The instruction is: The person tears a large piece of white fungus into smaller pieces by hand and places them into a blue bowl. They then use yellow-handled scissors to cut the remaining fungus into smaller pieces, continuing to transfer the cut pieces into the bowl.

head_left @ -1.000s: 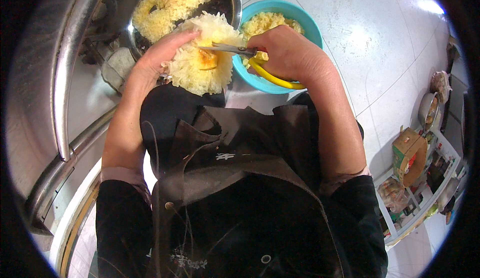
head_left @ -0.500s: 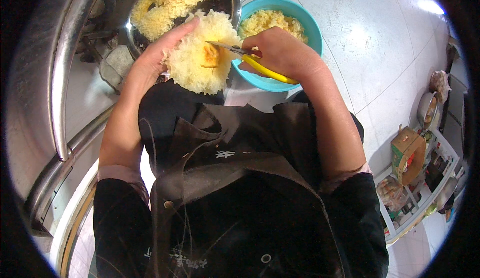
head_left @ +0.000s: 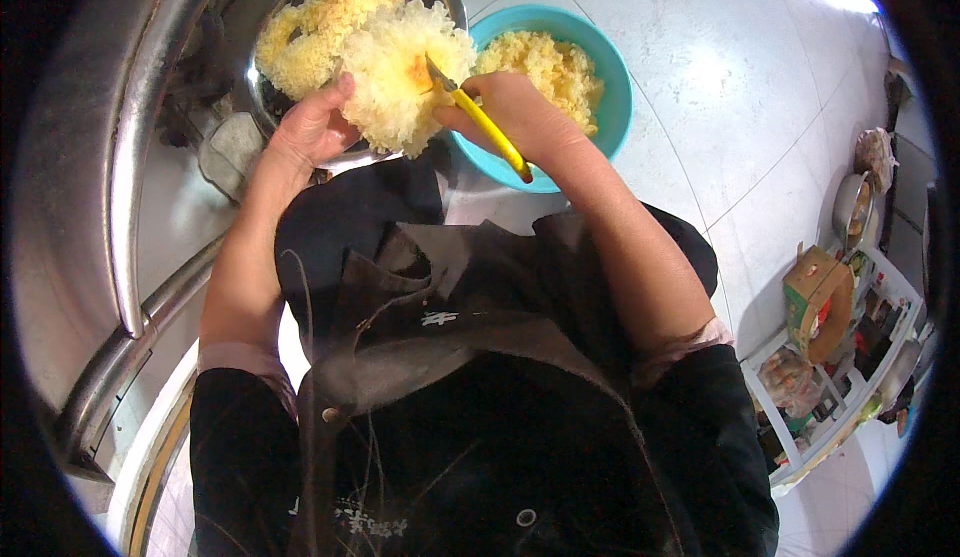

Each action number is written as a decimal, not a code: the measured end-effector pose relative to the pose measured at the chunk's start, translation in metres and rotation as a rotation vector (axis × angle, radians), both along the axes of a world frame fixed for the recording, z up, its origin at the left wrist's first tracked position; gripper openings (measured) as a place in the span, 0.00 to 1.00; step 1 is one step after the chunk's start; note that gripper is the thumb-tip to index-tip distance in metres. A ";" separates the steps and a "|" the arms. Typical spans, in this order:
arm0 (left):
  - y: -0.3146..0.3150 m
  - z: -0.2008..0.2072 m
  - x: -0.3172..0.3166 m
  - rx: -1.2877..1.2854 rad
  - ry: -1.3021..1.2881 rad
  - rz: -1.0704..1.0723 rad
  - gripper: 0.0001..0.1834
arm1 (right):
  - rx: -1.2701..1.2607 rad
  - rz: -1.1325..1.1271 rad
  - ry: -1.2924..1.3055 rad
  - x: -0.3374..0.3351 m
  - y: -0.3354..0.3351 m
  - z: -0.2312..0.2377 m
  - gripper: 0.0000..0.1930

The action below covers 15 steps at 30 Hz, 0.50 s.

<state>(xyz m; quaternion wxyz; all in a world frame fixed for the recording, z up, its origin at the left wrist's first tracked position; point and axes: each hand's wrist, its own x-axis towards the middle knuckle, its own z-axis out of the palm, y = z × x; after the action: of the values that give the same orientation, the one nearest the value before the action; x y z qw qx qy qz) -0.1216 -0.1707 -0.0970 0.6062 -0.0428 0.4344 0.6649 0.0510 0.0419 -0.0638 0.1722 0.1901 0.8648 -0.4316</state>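
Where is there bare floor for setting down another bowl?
The widest bare patch is tiled floor, right of the turquoise basin and left of the cardboard box and white crate. It is crowded at upper left: the left hand, snow fungus, right hand and yellow-handled scissors bunch near the steel basin.

Readable text: none | Dark brown-black cloth apron (head_left: 450, 397): small white mark (head_left: 438, 318) toward 7 o'clock, close to centre; broken white lettering-like patch (head_left: 370, 524) toward 7 o'clock, near lower edge; both illegible | Brown-and-green open cardboard box (head_left: 803, 297), 3 o'clock: no wording legible
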 end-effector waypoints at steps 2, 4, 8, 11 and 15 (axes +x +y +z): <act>0.010 0.011 0.004 -0.098 0.185 -0.136 0.36 | -0.032 0.001 0.023 0.000 -0.002 -0.003 0.25; 0.029 0.038 0.019 -0.213 0.329 -0.161 0.32 | -0.038 -0.011 0.020 -0.001 -0.008 -0.007 0.25; 0.016 0.006 -0.001 -0.232 0.261 -0.085 0.29 | -0.088 -0.004 0.002 -0.001 -0.010 -0.001 0.23; 0.007 -0.009 -0.006 -0.186 0.151 0.187 0.25 | -0.104 -0.005 0.037 -0.002 -0.010 0.004 0.22; 0.002 -0.006 -0.013 -0.056 0.016 0.332 0.22 | -0.119 -0.046 0.092 -0.003 -0.009 0.022 0.20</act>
<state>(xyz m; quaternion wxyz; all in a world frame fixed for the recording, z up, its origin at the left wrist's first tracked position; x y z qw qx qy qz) -0.1344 -0.1682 -0.1029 0.4831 -0.1256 0.4444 0.7439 0.0480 0.0329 -0.0423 0.1333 0.1792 0.8400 -0.4944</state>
